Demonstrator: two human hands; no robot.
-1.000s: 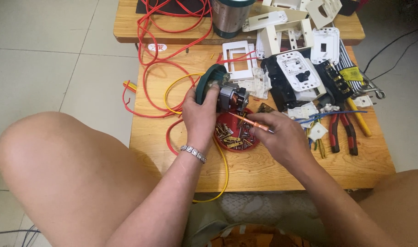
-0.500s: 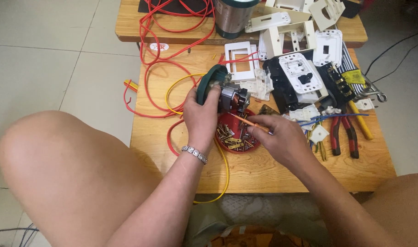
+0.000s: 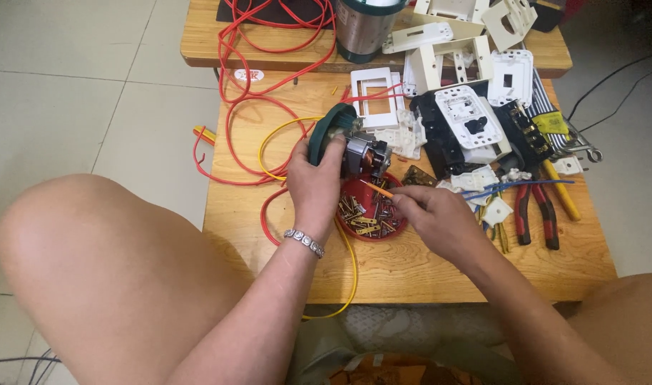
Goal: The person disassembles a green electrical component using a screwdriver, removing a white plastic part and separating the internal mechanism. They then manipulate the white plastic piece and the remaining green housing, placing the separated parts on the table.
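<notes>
Setting: pale tiled floor (image 3: pixel 90 85); low wooden counter (image 3: pixel 426 271), a second wooden counter (image 3: pixel 205 43) abutting its far edge. Viewed from above, the person's bare knees at lower left and lower right.

Item 1. Left hand (image 3: pixel 313 187), beaded bracelet (image 3: pixel 304 242) at the wrist. Grip closed around a small electric motor (image 3: pixel 354 148) with a dark green end housing, metal frame and copper windings showing. Motor held tilted just above the counter's middle, over the far rim of the red dish.

Item 2. Right hand (image 3: pixel 436 217). Grip pinched narrow on a thin orange-handled tool (image 3: pixel 377 189), its tip pointing toward the motor's underside; whether it touches cannot be told.

Item 3. Round red dish (image 3: pixel 372 217), on the counter between the two hands, holding small brass and steel screws and fittings.

Item 4. Red wire (image 3: pixel 233 100), looped loosely across both counters, left of the motor. Yellow wire (image 3: pixel 269 142), curving beside it and running under the left wrist to the near edge.

Item 5. White switch plates and frames (image 3: pixel 447 71), piled at the far right; black and white socket parts just beside them.

Item 6. Red-handled pliers (image 3: pixel 533 214) and a yellow-handled tool (image 3: pixel 561 192), lying at the right edge, near the right hand.

Item 7. Steel cylindrical cup (image 3: pixel 362 28), upright on the far counter.
</notes>
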